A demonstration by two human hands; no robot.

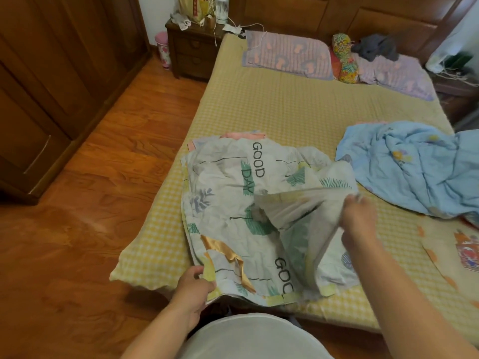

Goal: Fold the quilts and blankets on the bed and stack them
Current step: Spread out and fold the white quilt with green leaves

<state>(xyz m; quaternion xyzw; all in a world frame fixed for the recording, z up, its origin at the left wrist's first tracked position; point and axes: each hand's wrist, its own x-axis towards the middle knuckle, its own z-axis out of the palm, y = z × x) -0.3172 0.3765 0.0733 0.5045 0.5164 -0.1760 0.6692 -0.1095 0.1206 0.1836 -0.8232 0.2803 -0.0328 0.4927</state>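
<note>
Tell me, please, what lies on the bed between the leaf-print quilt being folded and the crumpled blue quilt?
Only bare yellow checked sheet separates the leaf-print quilt from the blue quilt, as the head view shows; the right hand lifts the printed quilt's edge beside that gap.

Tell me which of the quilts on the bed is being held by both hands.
The white leaf-print "GOOD DAY" quilt: left hand and right hand grip it. The blue quilt lies crumpled, untouched.

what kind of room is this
Most likely a home bedroom: a bed with a yellow checked sheet, two pillows at a wooden headboard, a cluttered nightstand, and a wooden wardrobe along the wall.
</note>
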